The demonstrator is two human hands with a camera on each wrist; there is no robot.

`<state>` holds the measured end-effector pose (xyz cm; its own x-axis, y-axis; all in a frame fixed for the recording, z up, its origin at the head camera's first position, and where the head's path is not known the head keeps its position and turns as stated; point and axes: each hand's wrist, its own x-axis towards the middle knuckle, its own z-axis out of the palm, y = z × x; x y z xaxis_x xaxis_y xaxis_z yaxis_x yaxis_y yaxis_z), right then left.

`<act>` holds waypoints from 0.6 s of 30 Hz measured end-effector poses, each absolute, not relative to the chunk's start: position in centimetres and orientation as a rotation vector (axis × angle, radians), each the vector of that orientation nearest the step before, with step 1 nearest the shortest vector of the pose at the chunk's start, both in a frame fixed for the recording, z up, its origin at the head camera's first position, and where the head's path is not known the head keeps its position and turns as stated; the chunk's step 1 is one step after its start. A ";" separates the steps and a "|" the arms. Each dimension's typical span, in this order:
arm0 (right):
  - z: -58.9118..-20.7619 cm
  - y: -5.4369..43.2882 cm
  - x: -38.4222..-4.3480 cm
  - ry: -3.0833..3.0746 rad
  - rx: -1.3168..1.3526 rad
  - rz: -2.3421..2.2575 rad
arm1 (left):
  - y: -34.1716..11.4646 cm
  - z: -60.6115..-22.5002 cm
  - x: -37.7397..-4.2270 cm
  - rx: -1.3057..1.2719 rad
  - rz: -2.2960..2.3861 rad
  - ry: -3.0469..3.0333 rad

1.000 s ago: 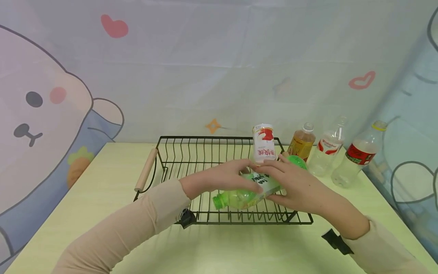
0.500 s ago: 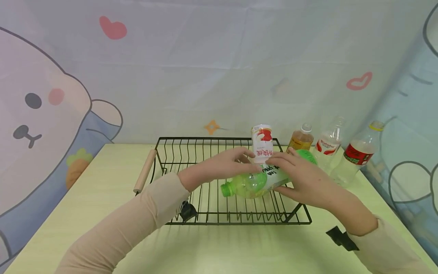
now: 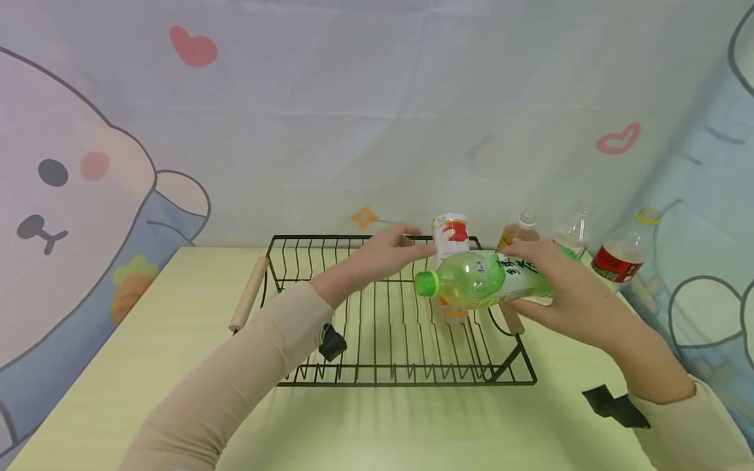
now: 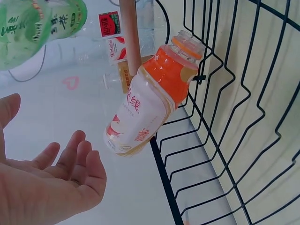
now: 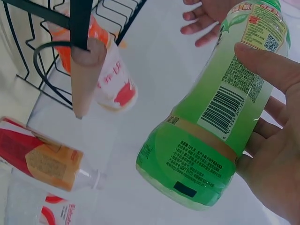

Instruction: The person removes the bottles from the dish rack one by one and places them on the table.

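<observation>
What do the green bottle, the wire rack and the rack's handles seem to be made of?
Green bottle: glossy, see-through plastic most likely, given the tinted translucent shoulder and highlights.
Wire rack: probably metal with a dark coating; its rods are thin, evenly black and neatly bent.
Handles: likely wood, pale tan and matte, though no clear grain shows.

The left sleeve [image 3: 235, 376] is beige, creased toward the elbow, with a blocky black piece [image 3: 332, 343] at its cuff. The right sleeve [image 3: 689, 428], also beige, has a two-lobed black tab [image 3: 629, 411] beside its cuff.
</observation>
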<state>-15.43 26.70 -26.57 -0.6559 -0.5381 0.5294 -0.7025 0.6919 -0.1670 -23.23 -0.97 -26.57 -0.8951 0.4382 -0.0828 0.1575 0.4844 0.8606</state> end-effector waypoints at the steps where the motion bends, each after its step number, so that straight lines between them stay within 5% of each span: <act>1: -26.4 27.0 -15.4 -2.445 0.937 0.494 | -0.9 -26.5 -23.3 0.494 1.375 2.446; 18: -26.7 31.4 -15.6 -2.467 0.478 0.821 | 2.2 -28.3 -25.4 0.298 1.532 2.435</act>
